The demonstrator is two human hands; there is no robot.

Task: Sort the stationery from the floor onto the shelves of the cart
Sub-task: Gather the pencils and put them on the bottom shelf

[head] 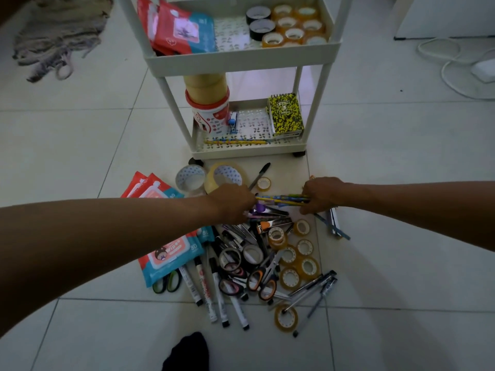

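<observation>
We hold a bundle of pencils [281, 200] above the floor pile, left hand [232, 201] and right hand [320, 194] each curled round an end, so a loose grip risks pencils slipping out short of the cart [241, 149].

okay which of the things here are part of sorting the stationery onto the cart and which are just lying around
Part of the job: cart; bundle of pencils held by left hand and right hand; floor pile of markers, scissors, tape rolls, wipes packs.

Lying about: grey cloth; white cable; black sock.
</observation>
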